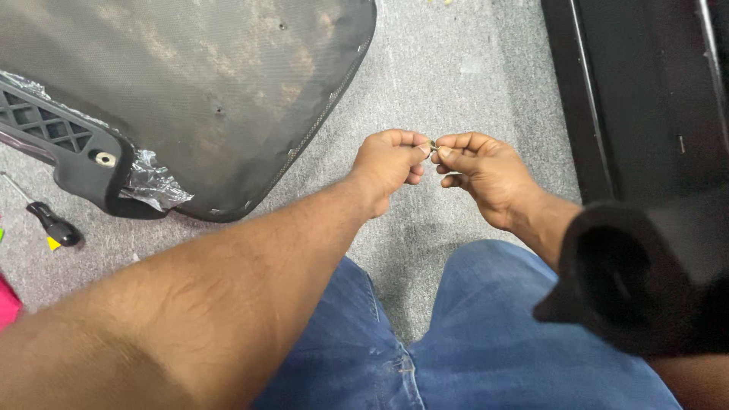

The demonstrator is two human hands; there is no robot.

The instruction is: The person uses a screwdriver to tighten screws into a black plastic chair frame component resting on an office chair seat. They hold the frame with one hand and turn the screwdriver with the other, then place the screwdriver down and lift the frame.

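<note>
Metallic, tiny, barely visible: a small fastener (pixel 433 144) at frame centre, too small to identify. Pinched between fingertips of left hand (pixel 389 165) and right hand (pixel 486 173), both curled nearly closed, touching over grey carpet (pixel 456 68). Below, blue jeans (pixel 486 342). Upper left, a dusty dark panel (pixel 197 83) with crumpled foil (pixel 152 186). Far left, a black-handled screwdriver (pixel 45 220). Lower right, a black tube-like part (pixel 630 277).

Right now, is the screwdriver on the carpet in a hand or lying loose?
Lying loose. The screwdriver rests on the carpet at far left, while the left hand and right hand pinch a small part together.
</note>
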